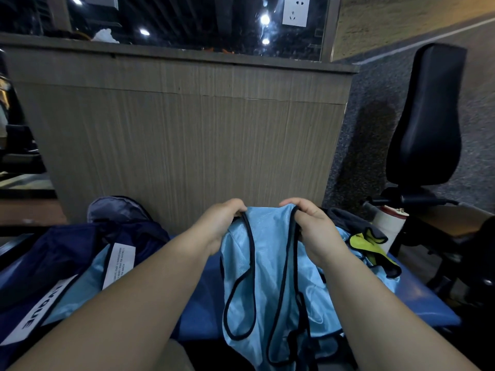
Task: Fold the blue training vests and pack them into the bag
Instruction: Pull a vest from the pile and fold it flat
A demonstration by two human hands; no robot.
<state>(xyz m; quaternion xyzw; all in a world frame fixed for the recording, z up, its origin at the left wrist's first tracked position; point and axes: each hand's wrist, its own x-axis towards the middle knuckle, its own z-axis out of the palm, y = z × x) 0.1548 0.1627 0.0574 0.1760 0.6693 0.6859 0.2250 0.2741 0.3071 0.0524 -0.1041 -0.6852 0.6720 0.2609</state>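
While both hands pinch the far end of the blue vest (267,266), its long axis runs straight from the hands back toward the body, not across.

Left hand (223,219): fingers curled round the dark-trimmed edge at the vest's top left. Right hand (308,223): same grip at the top right, thumb over the trim. The hands are level and near each other, with fabric bunched between them. The rest of the vest drapes over the blue bench (198,306) and off its near edge; the lower hem is out of frame.

Key relation: the bag (56,253) lies left of the vest, just beside the left forearm, so the left hand is the nearer one. Light blue fabric (80,287) with a white label (119,262) sits at the bag. It's probably another vest, but I can't tell if it's inside or just on top.

My read: the fold isn't made yet. As the vest lies lengthwise, the held end should come toward the body over the hanging part, then the packet goes left. Risk: the fabric looks slick, and the loose armhole loops could snag or spill open.

Not task: a yellow-green vest (368,243) on the bench to the right, and a black chair (426,116) beyond it.
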